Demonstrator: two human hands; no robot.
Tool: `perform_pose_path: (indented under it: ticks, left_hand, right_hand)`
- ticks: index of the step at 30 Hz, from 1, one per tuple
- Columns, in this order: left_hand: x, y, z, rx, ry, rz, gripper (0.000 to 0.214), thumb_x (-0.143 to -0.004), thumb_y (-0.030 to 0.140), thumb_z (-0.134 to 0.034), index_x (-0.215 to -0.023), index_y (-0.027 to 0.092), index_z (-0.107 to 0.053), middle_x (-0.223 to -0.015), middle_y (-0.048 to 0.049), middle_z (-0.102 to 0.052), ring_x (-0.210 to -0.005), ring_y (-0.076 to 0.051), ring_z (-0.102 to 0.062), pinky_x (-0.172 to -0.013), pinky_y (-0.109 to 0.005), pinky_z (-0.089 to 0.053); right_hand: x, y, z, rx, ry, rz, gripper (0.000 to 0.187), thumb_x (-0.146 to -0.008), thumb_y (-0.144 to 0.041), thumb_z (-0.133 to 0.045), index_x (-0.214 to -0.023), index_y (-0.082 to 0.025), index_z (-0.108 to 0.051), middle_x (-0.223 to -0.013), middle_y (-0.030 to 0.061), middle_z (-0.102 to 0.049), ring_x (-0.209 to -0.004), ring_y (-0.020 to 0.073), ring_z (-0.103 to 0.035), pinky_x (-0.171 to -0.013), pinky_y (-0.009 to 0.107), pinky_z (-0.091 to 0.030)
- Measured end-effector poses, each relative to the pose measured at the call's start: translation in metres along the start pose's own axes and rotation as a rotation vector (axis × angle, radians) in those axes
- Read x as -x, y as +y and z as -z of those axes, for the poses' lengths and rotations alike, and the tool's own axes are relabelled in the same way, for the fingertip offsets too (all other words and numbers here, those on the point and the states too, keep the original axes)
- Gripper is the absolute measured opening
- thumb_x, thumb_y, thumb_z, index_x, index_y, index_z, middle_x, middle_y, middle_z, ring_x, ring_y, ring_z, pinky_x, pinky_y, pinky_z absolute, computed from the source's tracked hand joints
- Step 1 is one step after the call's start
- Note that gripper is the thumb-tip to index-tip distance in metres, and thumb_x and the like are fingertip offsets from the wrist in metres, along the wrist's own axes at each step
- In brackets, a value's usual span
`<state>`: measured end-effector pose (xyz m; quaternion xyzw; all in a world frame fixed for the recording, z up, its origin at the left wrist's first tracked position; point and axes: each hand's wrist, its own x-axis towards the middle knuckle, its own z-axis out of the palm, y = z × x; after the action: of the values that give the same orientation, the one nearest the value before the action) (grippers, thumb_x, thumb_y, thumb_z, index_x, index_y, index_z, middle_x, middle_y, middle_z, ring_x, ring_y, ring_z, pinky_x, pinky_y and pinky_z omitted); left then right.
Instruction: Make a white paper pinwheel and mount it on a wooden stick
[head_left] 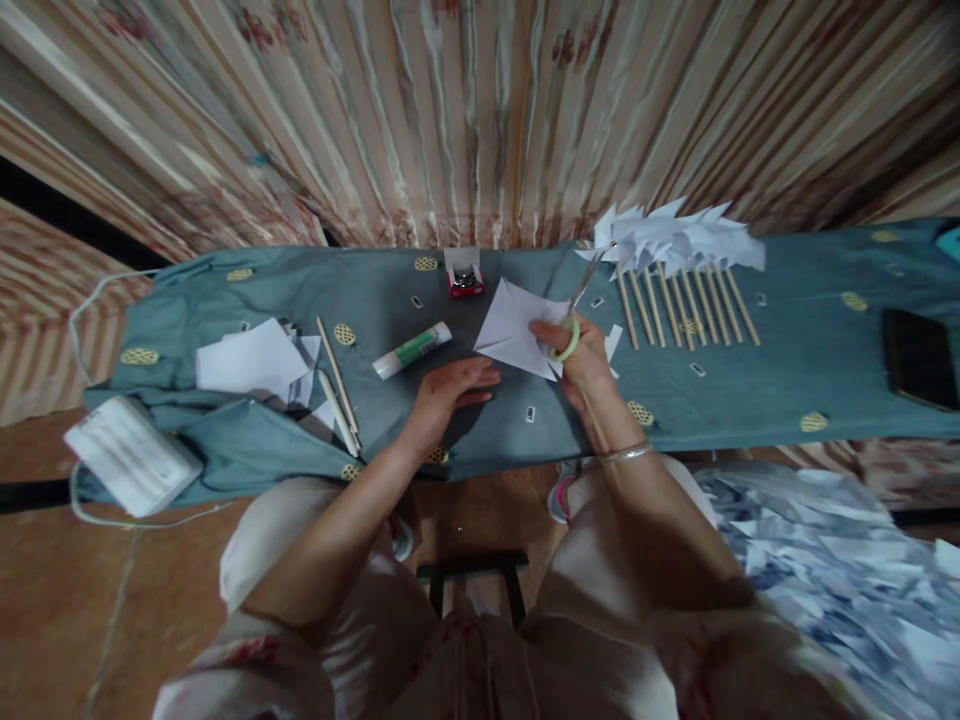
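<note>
Right hand [585, 355], centre frame: thumb pressed flat on a thin white paper piece [514, 325], fingers curled underneath, pinching its right side. Paper is pointed and roughly four-sided, with crease or cut lines running inward (too soft to tell which). Same hand carries scissors [570, 340], yellow-green plastic loop by the thumb, metal blades angled to the upper right. Left hand [454, 390], just below and left of the paper: loosely spread, fingers extended, nothing visible in it; contact with the cloth can't be told.

Close by: glue stick [412, 350], smooth white tube with green label, lying diagonally; small open red-and-white box [465, 275] of shiny metal bits above it. Narrow paper strip [613, 342] beside the right hand.

Right of centre: row of slim pale sticks [688, 310], roughly parallel, upper ends meeting a heap of spiky folded white paper [679, 238].

Left: loose white sheets [251, 360], thin rods [337, 375], boxy white device [133, 455] with cord.

Underneath: wrinkled blue-green cloth [795, 360], pineapple print. Far right: dark glossy phone [919, 355]. Lower right: crumpled paper scraps [832, 560]. Top: pleated striped curtain [480, 120].
</note>
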<state>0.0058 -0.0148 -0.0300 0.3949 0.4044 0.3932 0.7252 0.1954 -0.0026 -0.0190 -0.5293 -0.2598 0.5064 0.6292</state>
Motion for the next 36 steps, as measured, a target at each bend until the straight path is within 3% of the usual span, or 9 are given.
perform_pose_path:
  ticks: [2, 4, 10, 15, 21, 27, 36]
  left_hand:
    - [0.000, -0.007, -0.008, 0.048, -0.050, -0.009, 0.050, -0.069, 0.051, -0.084, -0.106, 0.018, -0.075, -0.118, -0.0105, -0.075, -0.119, -0.029, -0.066, -0.092, -0.036, -0.055]
    - [0.000, -0.014, -0.016, 0.101, -0.048, -0.007, 0.053, -0.069, 0.053, -0.085, -0.108, 0.019, -0.072, -0.124, -0.0088, -0.072, -0.125, -0.028, -0.062, -0.099, -0.037, -0.052]
    - [-0.005, -0.010, -0.022, 0.312, 0.137, -0.033, 0.047, -0.084, 0.043, -0.076, -0.124, 0.021, -0.062, -0.125, -0.0057, -0.071, -0.122, -0.023, -0.063, -0.101, -0.034, -0.053]
    - [-0.009, 0.012, -0.009, 0.379, 0.239, -0.049, 0.022, -0.098, 0.027, -0.056, -0.116, 0.017, -0.064, -0.111, -0.0053, -0.075, -0.107, -0.017, -0.069, -0.091, -0.027, -0.055]
    - [-0.014, 0.030, 0.007, 0.347, 0.278, -0.053, 0.025, -0.100, 0.034, -0.051, -0.113, 0.016, -0.064, -0.093, -0.0041, -0.076, -0.093, -0.018, -0.073, -0.086, -0.031, -0.057]
    - [-0.013, 0.033, 0.009, 0.294, 0.224, -0.069, 0.033, -0.099, 0.042, -0.051, -0.117, 0.016, -0.063, -0.101, -0.0089, -0.078, -0.099, -0.024, -0.074, -0.088, -0.038, -0.058]
    - [-0.013, 0.034, 0.008, 0.368, 0.244, -0.037, 0.028, -0.103, 0.034, -0.046, -0.116, 0.015, -0.063, -0.096, -0.0066, -0.078, -0.100, -0.023, -0.074, -0.091, -0.039, -0.058]
  right_hand:
    - [0.003, 0.006, -0.009, -0.028, 0.000, -0.026, 0.043, -0.045, -0.038, -0.093, -0.072, -0.023, -0.063, -0.066, -0.0045, -0.068, -0.063, 0.0153, -0.062, -0.065, 0.033, -0.054]
    - [0.008, 0.013, -0.019, -0.043, -0.007, -0.044, 0.044, -0.044, -0.040, -0.093, -0.073, -0.022, -0.063, -0.066, -0.0041, -0.070, -0.063, 0.0157, -0.063, -0.065, 0.033, -0.055]
    - [0.016, 0.029, -0.035, -0.072, -0.056, -0.073, 0.045, -0.044, -0.042, -0.092, -0.074, -0.023, -0.066, -0.072, -0.0040, -0.071, -0.065, 0.0128, -0.061, -0.065, 0.028, -0.052]
    - [0.023, 0.026, -0.032, 0.048, -0.131, -0.045, 0.044, -0.050, -0.052, -0.091, -0.074, -0.022, -0.068, -0.061, -0.0053, -0.064, -0.055, 0.0100, -0.053, -0.055, 0.025, -0.044]
    - [0.047, 0.014, -0.022, 0.223, -0.403, -0.182, 0.055, -0.058, -0.068, -0.084, -0.081, -0.020, -0.070, -0.064, 0.0004, -0.071, -0.057, 0.0114, -0.059, -0.056, 0.025, -0.046]
    - [0.055, 0.011, -0.017, 0.297, -0.522, -0.235, 0.051, -0.061, -0.066, -0.082, -0.080, -0.020, -0.070, -0.064, 0.0016, -0.071, -0.056, 0.0123, -0.058, -0.058, 0.028, -0.049]
    - [0.054, 0.011, -0.011, 0.365, -0.604, -0.197, 0.035, -0.067, -0.052, -0.083, -0.078, -0.022, -0.069, -0.064, -0.0013, -0.068, -0.056, 0.0127, -0.060, -0.055, 0.027, -0.051]
